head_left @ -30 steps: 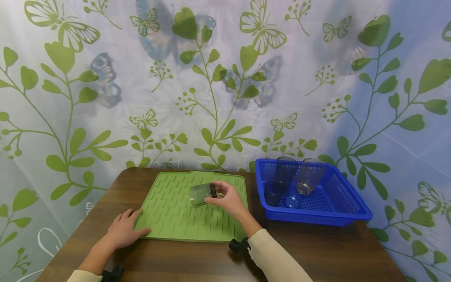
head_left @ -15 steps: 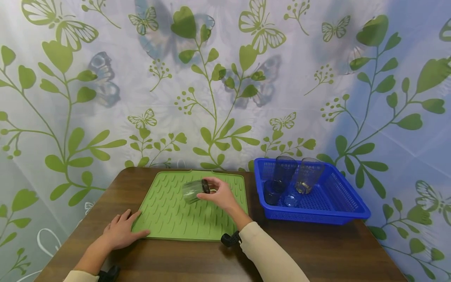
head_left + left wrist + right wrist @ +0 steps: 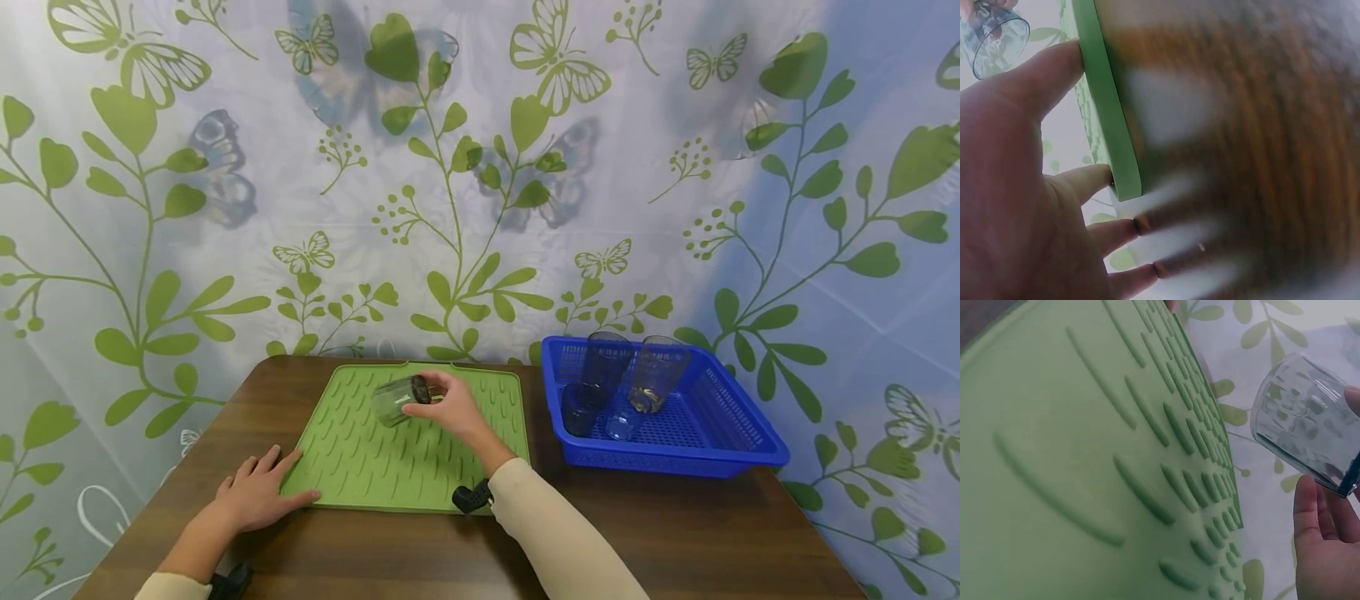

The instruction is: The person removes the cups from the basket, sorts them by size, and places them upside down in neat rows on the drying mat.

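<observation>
My right hand [image 3: 455, 410] pinches a clear drinking glass [image 3: 393, 403] by its thick, dark-looking base. Tilted on its side, the glass has its mouth pointing left over the green ridged mat [image 3: 397, 479]. In the right wrist view the glass [image 3: 1304, 415] shows above the mat surface, with fingers [image 3: 1313, 515] at its base end. My left hand [image 3: 255, 496] rests at the mat's front left corner, fingers spread. From the left wrist view, its thumb and one fingertip touch the mat's rim [image 3: 1107, 106]; the other fingers lie beyond it.
To the right of the mat stands a blue plastic basket [image 3: 675, 463]. Inside are a tall dark glass [image 3: 606, 367], a tall clear glass [image 3: 660, 375], a short dark glass [image 3: 580, 410] and a small bluish glass [image 3: 624, 423]. A patterned curtain [image 3: 480, 250] hangs behind the wooden table [image 3: 420, 558].
My right hand has carried the tilted glass leftward and slightly toward the back over the mat. My left hand stays at the mat's corner.
</observation>
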Motion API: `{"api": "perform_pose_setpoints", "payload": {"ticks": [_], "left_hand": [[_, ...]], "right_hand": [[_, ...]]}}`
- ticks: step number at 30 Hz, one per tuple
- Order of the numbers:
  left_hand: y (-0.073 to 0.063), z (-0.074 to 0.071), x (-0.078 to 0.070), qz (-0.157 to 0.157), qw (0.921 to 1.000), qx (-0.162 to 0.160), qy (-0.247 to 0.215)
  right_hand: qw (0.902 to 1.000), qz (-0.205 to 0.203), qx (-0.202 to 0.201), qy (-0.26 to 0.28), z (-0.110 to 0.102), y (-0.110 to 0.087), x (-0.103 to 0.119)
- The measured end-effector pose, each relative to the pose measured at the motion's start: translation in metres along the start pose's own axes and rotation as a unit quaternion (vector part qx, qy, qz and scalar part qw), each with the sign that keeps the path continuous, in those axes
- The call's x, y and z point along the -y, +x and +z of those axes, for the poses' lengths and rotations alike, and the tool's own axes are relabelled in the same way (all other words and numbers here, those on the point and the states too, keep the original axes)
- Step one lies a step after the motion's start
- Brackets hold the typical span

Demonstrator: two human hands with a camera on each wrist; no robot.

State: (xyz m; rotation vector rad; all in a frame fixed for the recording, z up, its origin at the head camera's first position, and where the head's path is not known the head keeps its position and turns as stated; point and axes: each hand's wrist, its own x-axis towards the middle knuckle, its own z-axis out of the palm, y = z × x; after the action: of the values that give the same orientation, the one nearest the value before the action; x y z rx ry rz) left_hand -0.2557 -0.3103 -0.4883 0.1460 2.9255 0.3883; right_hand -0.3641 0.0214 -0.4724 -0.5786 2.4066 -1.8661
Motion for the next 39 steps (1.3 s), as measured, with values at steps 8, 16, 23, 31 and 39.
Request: {"api": "perform_pose_setpoints", "payload": {"ticks": [8,16,23,31,39], "left_hand": [[0.002,0.001,0.001,0.006,0.9999,0.002,-0.013],[0.003,0.003,0.003,0.015,0.9997,-0.007,-0.019],[0.001,0.001,0.0,0.015,0.9997,-0.001,-0.019],[0.0,0.0,0.0,0.011,0.9997,-0.003,-0.024],[0.004,0.002,0.002,0.012,0.9998,-0.003,-0.013]], "right_hand": [[0.9999,0.005,0.004,-0.01,0.008,0.013,0.001],[0.9996,-0.006,0.0,-0.026,0.019,0.025,0.007],[0.9991,0.0,0.001,-0.043,0.029,0.033,0.012],[0.9993,0.018,0.004,-0.034,0.038,0.041,0.014],[0.9993,0.02,-0.009,-0.032,0.046,0.05,0.007]]}}
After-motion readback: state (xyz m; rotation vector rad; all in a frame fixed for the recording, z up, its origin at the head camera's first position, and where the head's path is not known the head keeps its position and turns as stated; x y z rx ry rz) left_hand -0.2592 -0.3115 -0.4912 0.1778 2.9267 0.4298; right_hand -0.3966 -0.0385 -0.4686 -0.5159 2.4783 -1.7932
